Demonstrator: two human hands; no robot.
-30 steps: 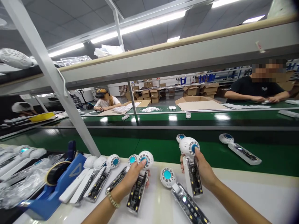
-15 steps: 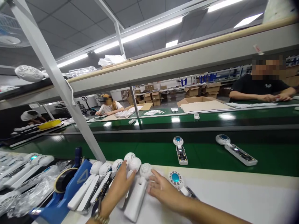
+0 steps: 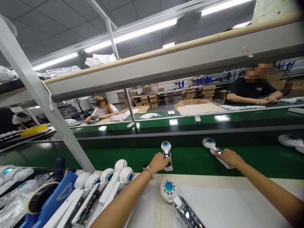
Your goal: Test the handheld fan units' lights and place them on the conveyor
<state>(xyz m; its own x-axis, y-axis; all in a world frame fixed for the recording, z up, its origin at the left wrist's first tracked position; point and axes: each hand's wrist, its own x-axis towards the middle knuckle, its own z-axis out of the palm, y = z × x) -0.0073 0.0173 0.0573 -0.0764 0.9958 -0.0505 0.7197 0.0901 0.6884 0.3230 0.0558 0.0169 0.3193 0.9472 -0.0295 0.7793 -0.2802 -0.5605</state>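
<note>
On the green belt (image 3: 186, 160), the right hand (image 3: 232, 157) touches the right device (image 3: 215, 150), the left hand (image 3: 159, 162) the left device (image 3: 167, 153); these 2 lie circuitry (image 3: 169, 164) up, perhaps for access. Whether either hand grips, I cannot tell.

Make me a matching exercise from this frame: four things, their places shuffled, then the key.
Things:
1. Left hand
2. Right hand
3. Blue plastic tape dispenser
4. Yellow plastic tray

Places:
A. Far left background
B. At the middle white round-headed device on the glossy green belt
C. Lower left foreground
D. At the leftmost white round-headed device on that belt

Pairs: 1-D, 2-B, 3-C, 4-A
</note>
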